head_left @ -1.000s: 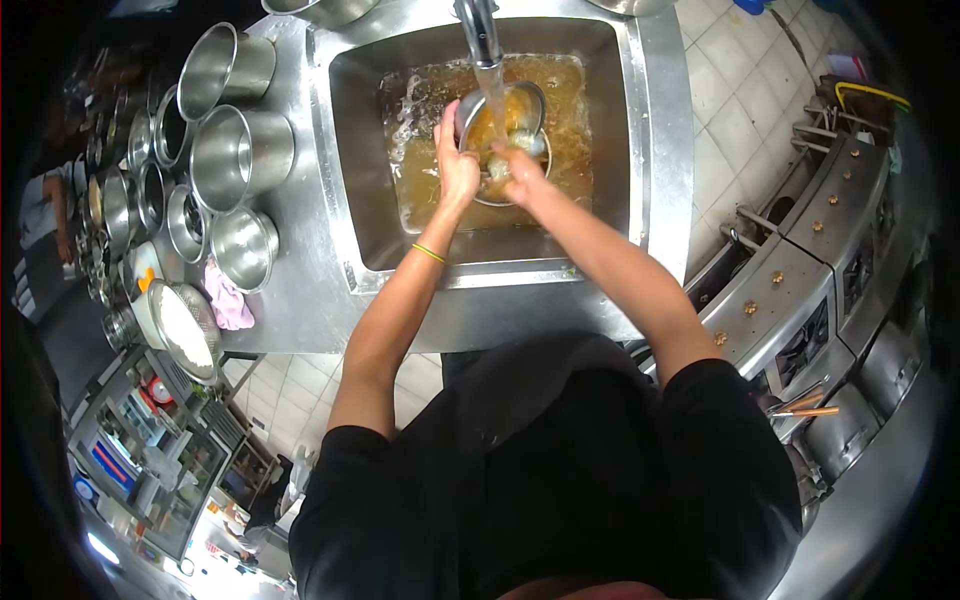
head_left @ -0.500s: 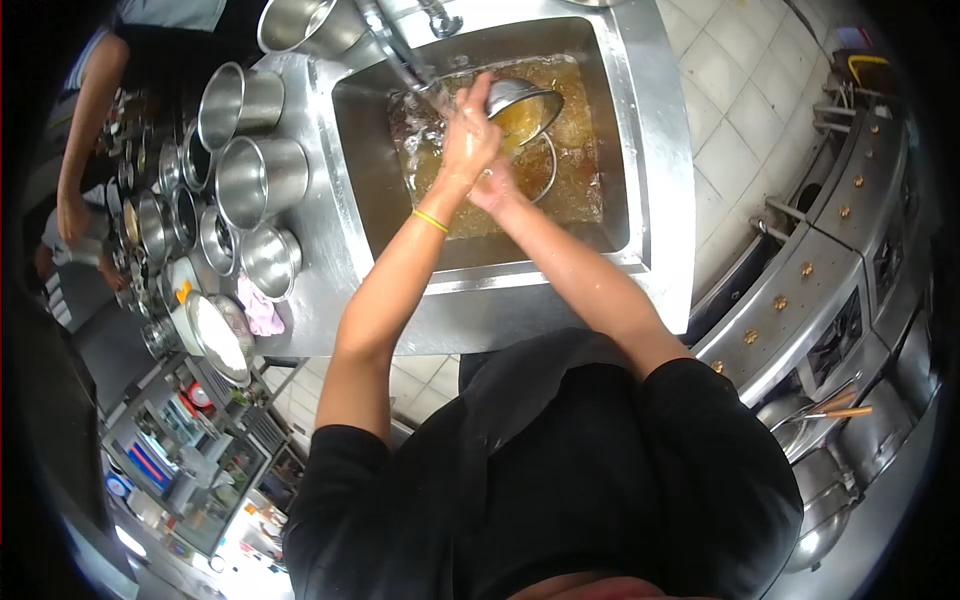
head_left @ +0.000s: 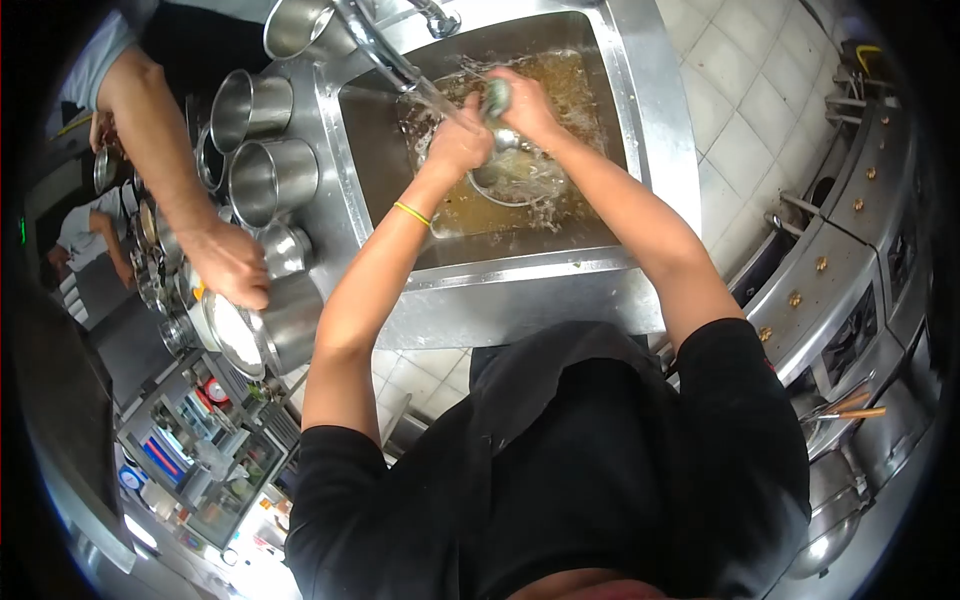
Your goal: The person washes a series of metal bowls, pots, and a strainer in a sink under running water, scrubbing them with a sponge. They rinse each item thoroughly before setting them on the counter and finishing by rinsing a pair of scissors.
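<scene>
A metal bowl (head_left: 488, 186) lies tilted in the cloudy water of the sink. My left hand (head_left: 460, 146) is closed at its upper left rim, beside the stream from the faucet (head_left: 375, 45); its fingertips are partly hidden. Above the bowl, my right hand (head_left: 528, 108) grips a greenish scrubbing pad (head_left: 496, 98), slightly blurred. Water splashes around the bowl's right side.
The steel sink (head_left: 375, 215) has several metal pots (head_left: 272, 182) on the counter to its left. Another person's hand (head_left: 232, 265) reaches over a large pot (head_left: 293, 325) there. A stove (head_left: 840, 250) stands at right, past floor tiles.
The bowl held up in my hands is now lower, in the water. A greenish pad shows in my right hand. Another person's arm has reached in at left, with a large pot beneath.
</scene>
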The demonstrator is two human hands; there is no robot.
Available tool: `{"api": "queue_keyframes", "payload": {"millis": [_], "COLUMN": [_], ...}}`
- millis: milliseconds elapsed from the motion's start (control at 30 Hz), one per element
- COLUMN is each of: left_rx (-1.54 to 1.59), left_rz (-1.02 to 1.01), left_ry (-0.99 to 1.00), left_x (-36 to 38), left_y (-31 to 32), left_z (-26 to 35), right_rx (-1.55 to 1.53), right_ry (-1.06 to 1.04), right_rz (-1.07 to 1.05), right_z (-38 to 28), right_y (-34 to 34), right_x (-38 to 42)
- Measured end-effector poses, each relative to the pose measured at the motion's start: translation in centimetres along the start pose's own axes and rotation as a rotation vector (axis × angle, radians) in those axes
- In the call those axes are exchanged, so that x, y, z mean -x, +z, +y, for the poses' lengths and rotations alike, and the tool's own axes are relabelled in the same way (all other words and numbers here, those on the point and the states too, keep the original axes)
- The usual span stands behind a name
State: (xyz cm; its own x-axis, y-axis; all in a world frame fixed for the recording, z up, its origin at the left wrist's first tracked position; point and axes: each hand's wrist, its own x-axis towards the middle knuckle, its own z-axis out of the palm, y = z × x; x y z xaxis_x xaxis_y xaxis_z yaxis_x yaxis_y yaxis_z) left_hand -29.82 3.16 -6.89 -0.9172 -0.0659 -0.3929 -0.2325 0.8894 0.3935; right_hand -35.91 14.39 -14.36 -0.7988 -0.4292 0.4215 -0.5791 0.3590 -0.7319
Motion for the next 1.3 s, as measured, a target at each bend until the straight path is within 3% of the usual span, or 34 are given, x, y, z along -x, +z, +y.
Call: {"api": "queue_keyframes", "payload": {"millis": [67, 133, 167, 233, 333, 367, 400, 467, 500, 567, 667, 700, 767, 800, 833, 900, 933, 1000, 1067, 1100, 1133, 1167, 1200, 1233, 1267, 1300], "left_rx": [-0.148, -0.460, -0.453, -0.524, -0.436, -0.298, -0.295, 0.022, 0.034, 0.589, 0.795, 0.745, 0.106, 0.071, -0.167, -0.171, -0.213, -0.127, 0.141, 0.149, 0.445, 0.741, 0.752, 1.064, 1.375, 1.392], "left_rz": [0.116, 0.162, 0.164, 0.161, 0.177, 0.062, 0.061, 0.052, 0.054, 0.090, -0.009, 0.033, 0.224, 0.343, 0.222, 0.364, 0.263, 0.363, 0.406, 0.422, 0.295, 0.160, 0.172, 0.156, 0.141, 0.140], "left_ry": [-0.011, 0.308, 0.291, 0.512, 0.399, 0.231, 0.229, -0.034, -0.036, -0.312, -0.415, -0.357, -0.038, 0.050, 0.098, 0.393, 0.309, 0.281, 0.092, 0.077, -0.158, -0.392, -0.412, -0.522, -0.619, -0.670], "left_x": [0.6, 1.5, 2.1, 3.3, 3.1, 3.2, 2.4, 0.3, 0.5, 0.7, 1.0, 1.5, 0.8, 1.7, 1.5, 1.9, 2.7, 2.8, 3.3, 3.0, 2.6, 2.6, 3.3, 3.9, 4.2, 4.4], "left_y": [-0.6, -0.8, -0.7, -0.3, 1.4, 0.4, 0.8, 2.9, 3.7, 4.6, 4.2, 3.2, 4.4, 3.8, 2.8, 2.8, 1.0, 1.6, 2.1, 3.2, 4.8, 6.1, 7.0, 7.7, 8.2, 8.8], "left_z": [2.1, 2.8, 2.6, 2.2, 0.2, 0.5, -0.9, -4.4, -4.6, -4.8, -3.2, -1.9, -1.8, -0.5, 0.9, 1.1, 2.4, 1.1, -0.5, -1.8, -3.4, -4.4, -4.4, -4.1, -3.8, -3.5], "right_rx": [-0.070, 0.171, 0.172, -0.034, -0.044, 0.139, 0.141, 0.097, 0.055, 0.021, 0.247, 0.347, 0.437, 0.483, 0.529, 0.567, 0.553, 0.637, 0.512, 0.371, 0.115, -0.041, -0.415, -0.871, -1.141, -1.284], "right_ry": [0.831, 0.880, 0.871, 1.009, 1.018, 0.939, 0.938, 0.749, 0.620, 0.405, 0.185, 0.117, 0.019, 0.022, 0.015, 0.000, -0.007, -0.212, -0.306, -0.160, -0.015, 0.105, 0.238, 0.435, 0.534, 0.676], "right_rz": [-0.301, -0.390, -0.407, -0.364, -0.278, -0.195, -0.198, -0.138, -0.035, 0.121, 0.342, 0.363, 0.393, 0.345, 0.309, 0.245, 0.211, 0.339, 0.355, 0.280, 0.244, 0.052, -0.110, -0.265, -0.312, -0.257], "right_z": [1.5, 5.3, 6.8, 8.3, 1.5, 1.4, 0.1, -2.8, -4.3, -7.0, -9.5, -7.0, -2.3, -1.2, -0.5, 1.1, 2.0, 0.0, -4.3, -6.9, -7.8, -7.9, -8.0, -8.2, -8.7, -10.1], "right_y": [0.2, 2.3, 2.7, 3.0, -2.4, -2.5, -3.5, -6.5, -7.9, -11.2, -15.3, -15.6, -16.6, -17.0, -17.6, -18.3, -17.5, -16.6, -15.4, -13.8, -11.1, -8.5, -5.4, -3.1, -1.3, -0.4], "right_x": [2.1, 6.3, 8.3, 11.4, 8.8, 9.1, 8.3, 5.8, 4.2, 0.6, -6.0, -7.3, -10.0, -12.6, -15.6, -18.6, -18.5, -17.3, -14.5, -12.2, -9.4, -6.6, -4.3, -2.6, -1.3, -1.0]}}
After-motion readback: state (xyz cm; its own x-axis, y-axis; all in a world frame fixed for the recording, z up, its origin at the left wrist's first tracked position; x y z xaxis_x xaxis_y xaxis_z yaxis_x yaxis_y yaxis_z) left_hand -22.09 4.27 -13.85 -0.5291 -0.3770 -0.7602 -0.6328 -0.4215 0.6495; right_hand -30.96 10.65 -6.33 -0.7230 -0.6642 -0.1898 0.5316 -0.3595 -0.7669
